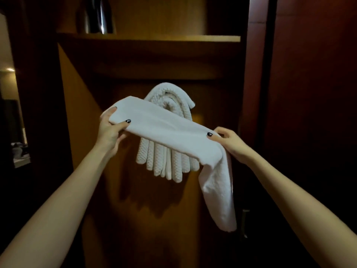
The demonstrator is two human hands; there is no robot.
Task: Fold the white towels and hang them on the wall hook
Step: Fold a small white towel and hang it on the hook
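Folded towel (164, 130) is up in the air, crossing in front of the hung bundle (170, 93), so I'll place everything off that bundle. Behind it is the wooden back panel (146, 229); above it, the shelf (150, 38).

The bundle itself is several waffle-textured white towels, folded narrow and draped over what must be the hook, which is hidden under them. Their ends hang down side by side, so I'd call that part done.

What's left, as I judge it, is this one towel: the folds are made, but it isn't hung yet. It's a narrow band, its long axis slanting from the bundle's left side down to its lower right. Past my right grip the free end turns and hangs straight down, lower than the bundle's ends.

Left grip (109, 130), left of the bundle, pinches the high end with thumb on top and fingers under. Right grip (231, 142), right of the bundle, curls over the band where it bends, thumb pressed on top. Both are closed on cloth.
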